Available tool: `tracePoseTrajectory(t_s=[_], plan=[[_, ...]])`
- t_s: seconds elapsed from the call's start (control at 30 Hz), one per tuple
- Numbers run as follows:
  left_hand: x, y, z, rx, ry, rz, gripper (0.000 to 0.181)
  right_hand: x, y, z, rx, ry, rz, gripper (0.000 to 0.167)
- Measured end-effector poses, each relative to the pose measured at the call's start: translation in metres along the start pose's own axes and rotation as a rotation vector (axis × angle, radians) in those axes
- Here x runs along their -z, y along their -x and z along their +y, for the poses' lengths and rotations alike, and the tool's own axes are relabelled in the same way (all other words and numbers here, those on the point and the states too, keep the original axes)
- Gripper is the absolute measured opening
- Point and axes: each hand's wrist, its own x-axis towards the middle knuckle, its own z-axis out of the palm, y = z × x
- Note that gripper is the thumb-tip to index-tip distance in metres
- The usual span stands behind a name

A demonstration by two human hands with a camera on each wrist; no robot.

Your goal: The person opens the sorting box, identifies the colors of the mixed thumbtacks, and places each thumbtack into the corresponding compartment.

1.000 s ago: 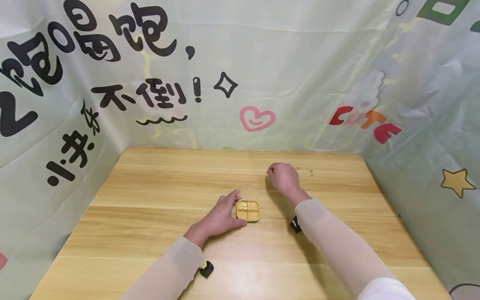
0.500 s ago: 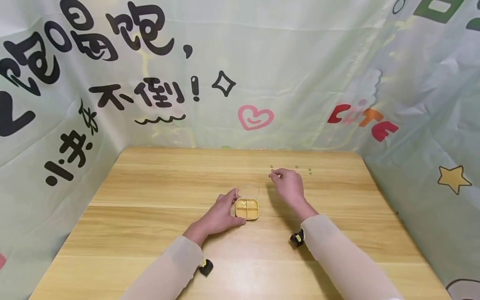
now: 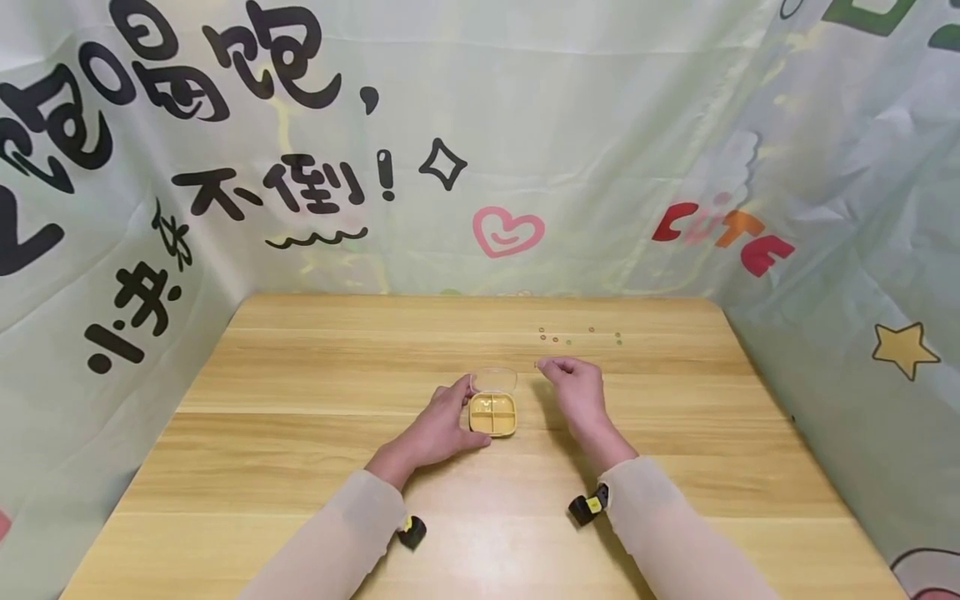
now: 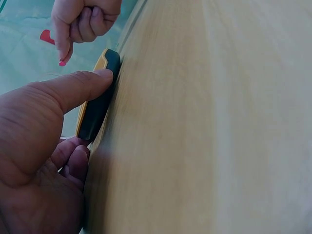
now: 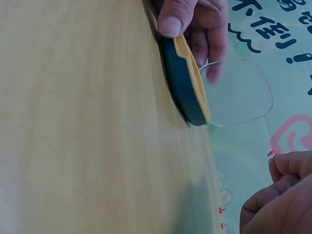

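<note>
A small pill box lies on the table with its clear lid raised at the back. It is yellow inside with divided compartments, and its outside looks dark green in the right wrist view. My left hand holds the box from the left, thumb on the front edge and fingers toward the back corner. Between thumb and fingertip, my right hand pinches a pinkish-red thumbtack, just right of the raised lid and above the table.
Several small thumbtacks lie scattered toward the back right of the wooden table. Printed cloth hangs close behind the table and along both sides. A black wrist camera sits under the right cuff.
My right hand has come back from the scattered thumbtacks toward the box with a thumbtack pinched in it, uncovering several others. The left hand keeps its hold on the box.
</note>
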Motion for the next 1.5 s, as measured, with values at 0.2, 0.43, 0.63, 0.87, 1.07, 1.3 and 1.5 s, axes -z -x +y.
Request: tracePoseTrajectory(t_s=[0.2,0.43,0.63,0.87,1.07,1.3,1.5], plan=[[0.001,0.0,0.002,0.001,0.006,-0.001,0.106,-0.003,0.004,0.006,-0.063,-0.083,0.007,0.03],[0.002,0.0,0.004,0.009,0.001,-0.007,0.11,-0.005,0.01,0.009,-0.184,-0.297,0.001,0.019],[0.003,0.0,0.004,0.008,-0.004,-0.001,0.109,-0.006,0.014,0.01,-0.25,-0.541,-0.055,0.011],[0.002,-0.001,0.004,0.015,-0.011,-0.005,0.11,-0.007,0.019,0.011,-0.317,-0.74,-0.115,0.01],[0.001,-0.001,0.003,0.026,-0.012,-0.009,0.109,-0.009,0.021,0.011,-0.396,-0.95,-0.164,0.013],[0.0,0.0,0.001,0.024,-0.015,-0.006,0.11,-0.011,0.022,0.015,-0.488,-1.12,-0.194,0.016],[0.0,0.0,0.001,0.02,-0.011,-0.004,0.111,-0.011,0.025,0.02,-0.508,-1.183,-0.205,0.02]])
